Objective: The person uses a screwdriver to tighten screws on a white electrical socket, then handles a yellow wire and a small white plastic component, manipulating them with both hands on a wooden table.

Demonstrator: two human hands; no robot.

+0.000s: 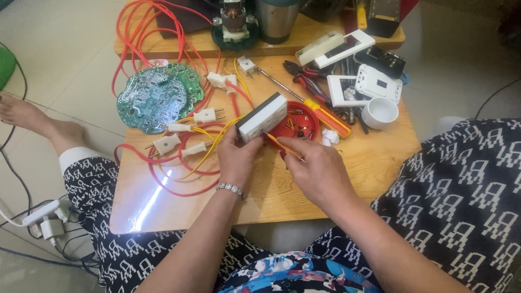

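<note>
My left hand (237, 157) grips a white rectangular socket block with a dark back (262, 116), held tilted above the low wooden table (353, 168). My right hand (315, 168) holds a thin orange-handled screwdriver (282, 145) whose tip points at the block's lower edge. Just behind the block sits a red round dish (309, 116) with small screws and parts in it.
Green round circuit boards (154, 95) lie at the left with red and yellow wires and white plugs (206, 115). Pliers (304, 76), a yellow-red screwdriver (325, 116), white switch plates (374, 84) and a white cup (380, 112) lie to the right. A motor and a metal cup stand at the back.
</note>
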